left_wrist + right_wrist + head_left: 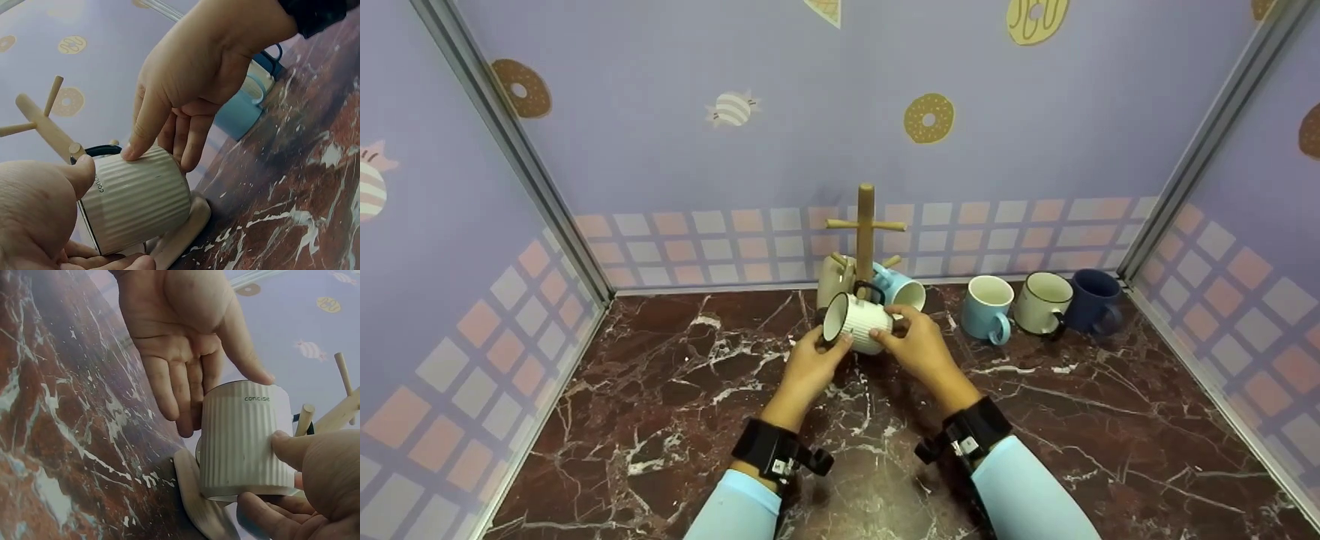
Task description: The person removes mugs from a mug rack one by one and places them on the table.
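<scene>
A white ribbed mug [861,315] with a dark rim and dark handle lies tilted on its side in the air, mouth to the left. My left hand [808,367] holds it at the rim end, thumb on the ribbed side. At the base end, my right hand [922,349] grips it between thumb and fingers. Its handle points up beside the wooden mug tree [865,240], close to a lower peg in the right wrist view. A light blue mug [898,289] hangs at the tree's right, and a beige mug [831,285] at its left, partly hidden.
To the right, a light blue mug [986,307], a cream mug [1042,304] with a dark rim and a navy mug [1091,300] stand in a row by the back wall. Patterned walls enclose the dark red marbled tabletop [660,420] at the back and sides.
</scene>
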Available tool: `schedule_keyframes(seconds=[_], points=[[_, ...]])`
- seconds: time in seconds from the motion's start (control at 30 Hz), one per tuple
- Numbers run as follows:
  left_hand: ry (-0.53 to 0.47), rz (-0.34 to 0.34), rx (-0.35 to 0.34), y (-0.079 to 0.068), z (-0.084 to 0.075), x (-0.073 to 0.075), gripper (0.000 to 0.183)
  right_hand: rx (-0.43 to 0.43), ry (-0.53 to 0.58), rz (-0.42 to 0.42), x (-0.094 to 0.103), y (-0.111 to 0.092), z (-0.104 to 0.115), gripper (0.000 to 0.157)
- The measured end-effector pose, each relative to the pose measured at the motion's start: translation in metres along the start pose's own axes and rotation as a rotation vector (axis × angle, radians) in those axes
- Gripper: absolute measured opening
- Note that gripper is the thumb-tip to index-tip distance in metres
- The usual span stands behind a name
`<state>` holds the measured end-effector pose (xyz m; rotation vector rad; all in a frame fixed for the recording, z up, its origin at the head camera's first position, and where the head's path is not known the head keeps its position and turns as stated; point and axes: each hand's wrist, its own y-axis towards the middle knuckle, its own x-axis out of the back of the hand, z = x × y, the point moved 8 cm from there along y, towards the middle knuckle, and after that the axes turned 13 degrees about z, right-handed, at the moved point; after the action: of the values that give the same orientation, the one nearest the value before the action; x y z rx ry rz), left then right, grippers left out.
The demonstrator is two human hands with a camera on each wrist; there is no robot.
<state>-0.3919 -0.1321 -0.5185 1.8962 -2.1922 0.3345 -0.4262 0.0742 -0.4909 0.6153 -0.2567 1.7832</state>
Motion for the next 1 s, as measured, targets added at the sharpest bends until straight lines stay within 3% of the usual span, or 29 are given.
schedule_keyframes(seconds=[0.37, 0.73, 0.87, 1.0], points=[[-0.026, -0.071, 0.03, -0.008, -0.007, 0.009, 0.066, 0.013, 0.036, 0.001, 0.002, -0.001, 0.001, 0.048], [0.024, -0.137, 0.004, -0.018, -0.025, 0.02, 0.091, 0.071, 0.155, 0.068, -0.002, -0.002, 0.007, 0.047], [0.06, -0.166, -0.007, -0.022, -0.033, 0.025, 0.087, 0.066, 0.198, 0.088, -0.003, -0.003, 0.008, 0.054], [0.101, -0.191, -0.013, -0.027, -0.041, 0.028, 0.095, 0.058, 0.218, 0.097, -0.004, -0.004, 0.012, 0.067]])
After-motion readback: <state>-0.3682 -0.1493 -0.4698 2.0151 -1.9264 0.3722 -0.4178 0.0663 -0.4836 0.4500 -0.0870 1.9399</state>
